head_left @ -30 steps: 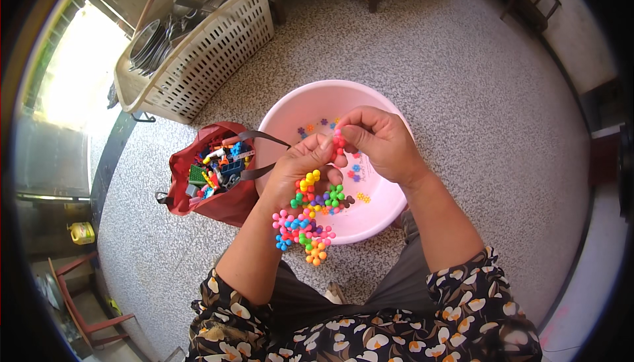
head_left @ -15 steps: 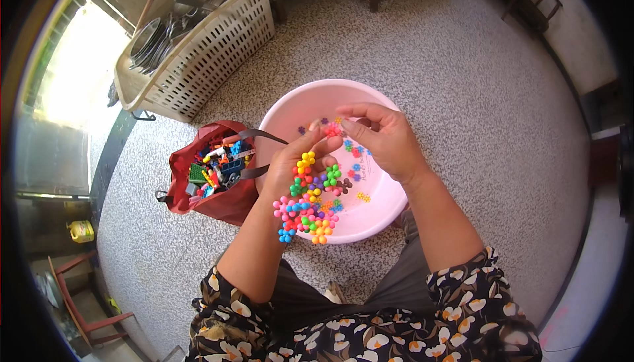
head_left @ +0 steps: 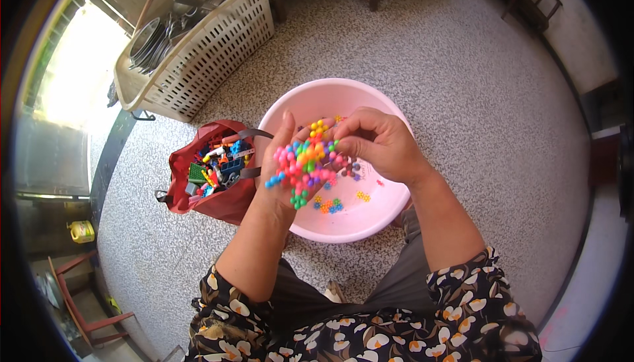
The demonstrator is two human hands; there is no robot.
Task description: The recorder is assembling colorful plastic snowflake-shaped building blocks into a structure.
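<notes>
Over the pink basin [head_left: 340, 234], my left hand [head_left: 269, 164] cradles a cluster of multicoloured flower-shaped snap beads [head_left: 307, 160] on its palm, thumb raised. From the right, my right hand [head_left: 389, 147] pinches at the cluster's edge with thumb and index finger. The exact piece between these fingertips is too small to make out. Loose flower beads lie in the basin, among them a yellow piece [head_left: 363, 196] and an orange, blue and green group [head_left: 327, 205]. Part of the basin's inside is hidden by my hands.
Left of the basin stands a red bag [head_left: 228, 210] full of toy pieces. Behind it, a white slatted basket [head_left: 211, 51] holds pans. A reddish chair [head_left: 105, 323] and a yellow container [head_left: 82, 232] are at the far left.
The bead cluster has been turned and raised onto my left palm. My right hand has moved from a pink piece held above the basin to the cluster's right side.
</notes>
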